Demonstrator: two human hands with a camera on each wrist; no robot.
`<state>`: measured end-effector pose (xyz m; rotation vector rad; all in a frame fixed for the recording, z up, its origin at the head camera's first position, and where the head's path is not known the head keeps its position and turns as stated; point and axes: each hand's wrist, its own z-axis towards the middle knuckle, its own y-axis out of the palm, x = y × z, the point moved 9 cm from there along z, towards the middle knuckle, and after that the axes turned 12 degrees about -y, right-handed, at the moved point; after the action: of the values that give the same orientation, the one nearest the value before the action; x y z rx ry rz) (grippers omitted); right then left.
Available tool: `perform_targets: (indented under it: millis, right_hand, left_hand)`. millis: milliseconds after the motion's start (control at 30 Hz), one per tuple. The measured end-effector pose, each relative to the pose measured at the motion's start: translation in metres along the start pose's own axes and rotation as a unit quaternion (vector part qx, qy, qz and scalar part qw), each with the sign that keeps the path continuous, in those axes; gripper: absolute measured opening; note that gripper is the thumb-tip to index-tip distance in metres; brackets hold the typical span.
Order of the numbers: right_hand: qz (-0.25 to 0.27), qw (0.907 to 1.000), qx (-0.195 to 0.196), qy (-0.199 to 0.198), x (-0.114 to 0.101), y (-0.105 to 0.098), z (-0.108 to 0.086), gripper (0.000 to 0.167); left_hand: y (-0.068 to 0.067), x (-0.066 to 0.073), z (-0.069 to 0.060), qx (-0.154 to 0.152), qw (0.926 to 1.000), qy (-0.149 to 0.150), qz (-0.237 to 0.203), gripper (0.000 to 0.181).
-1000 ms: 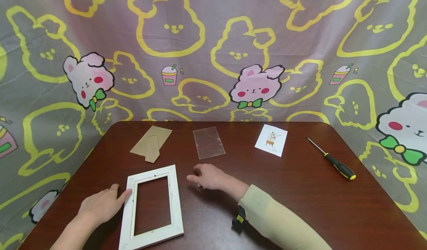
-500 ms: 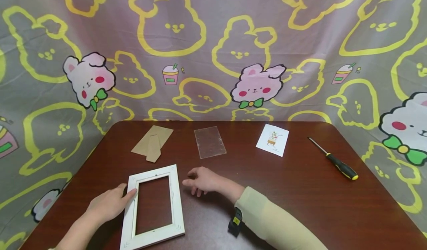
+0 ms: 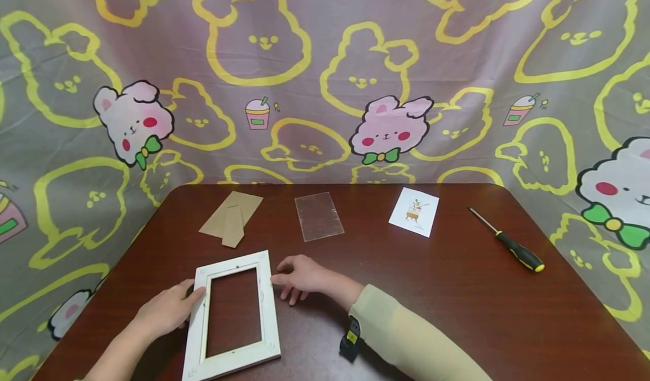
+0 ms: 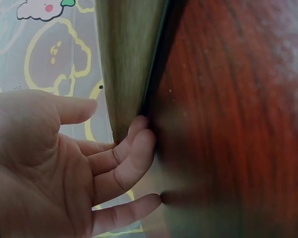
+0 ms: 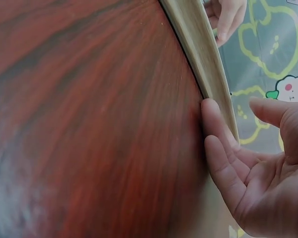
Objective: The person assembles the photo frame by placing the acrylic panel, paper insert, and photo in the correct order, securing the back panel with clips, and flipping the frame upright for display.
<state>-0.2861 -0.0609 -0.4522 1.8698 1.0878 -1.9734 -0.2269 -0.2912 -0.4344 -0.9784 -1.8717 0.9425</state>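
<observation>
A white rectangular picture frame (image 3: 272, 313) with an open middle lies on the dark red-brown table at front left. My left hand (image 3: 165, 310) is at its left side. In the left wrist view its fingers (image 4: 134, 158) touch the frame's wooden outer edge (image 4: 126, 59), while the thumb stands apart above. My right hand (image 3: 302, 279) is at the upper right side, thumb towards the frame. In the right wrist view the right fingers (image 5: 218, 119) touch the frame's edge (image 5: 203, 54), with the thumb raised clear of it.
Along the back lie a brown backing board (image 3: 244, 200) with a stand leg, a clear plastic sheet (image 3: 319, 217), and a white card with a plant picture (image 3: 424, 200). At right lies a black and yellow screwdriver (image 3: 518, 251). A patterned curtain (image 3: 304, 42) surrounds the table.
My left hand has moved right, its thumb now over the frame's left bar. My right hand has come left to the frame's right side. The frame has barely moved.
</observation>
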Motion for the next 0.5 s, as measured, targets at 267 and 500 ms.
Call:
perform_targets:
  millis: [267,500]
  right_hand:
    - [0.024,0.9996,0.0,0.016,0.0,0.008,0.001,0.029]
    - [0.011,0.9998,0.0,0.016,-0.004,0.011,0.001,0.029]
  left_hand:
    - [0.002,0.0,0.001,-0.005,1.0,0.002,-0.008,0.064]
    - [0.001,0.001,0.002,-0.003,0.9999,0.012,-0.01,0.062]
